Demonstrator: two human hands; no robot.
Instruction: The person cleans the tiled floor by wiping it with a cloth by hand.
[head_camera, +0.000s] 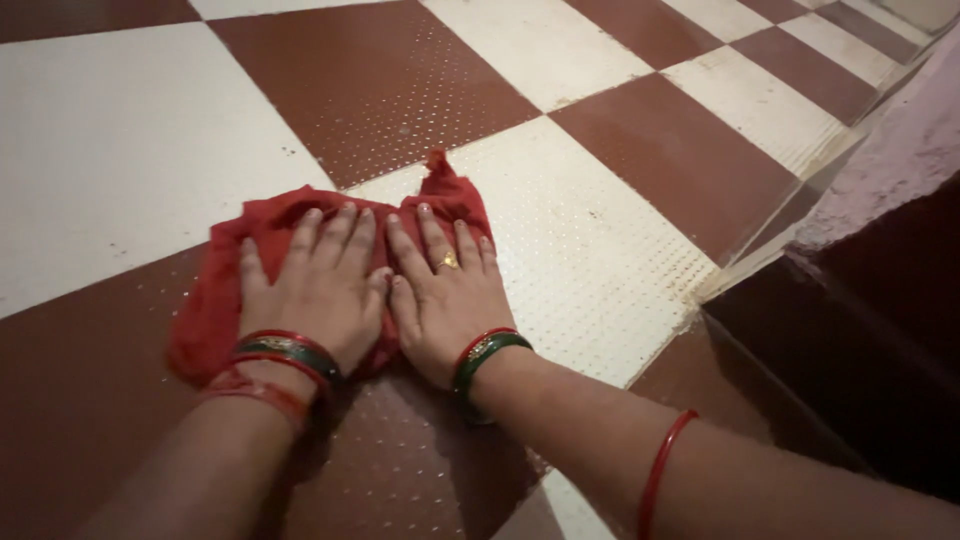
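Note:
A crumpled red cloth lies on a floor of brown and white studded tiles. My left hand and my right hand press flat on the cloth side by side, fingers spread and pointing away from me. Red and green bangles ring both wrists, and the right hand wears a gold ring. One corner of the cloth sticks up past my right fingertips. Part of the cloth is hidden under my palms.
A low dark step or wall base with a pale ledge runs along the right side. Checkered tiles stretch away to the left and far side.

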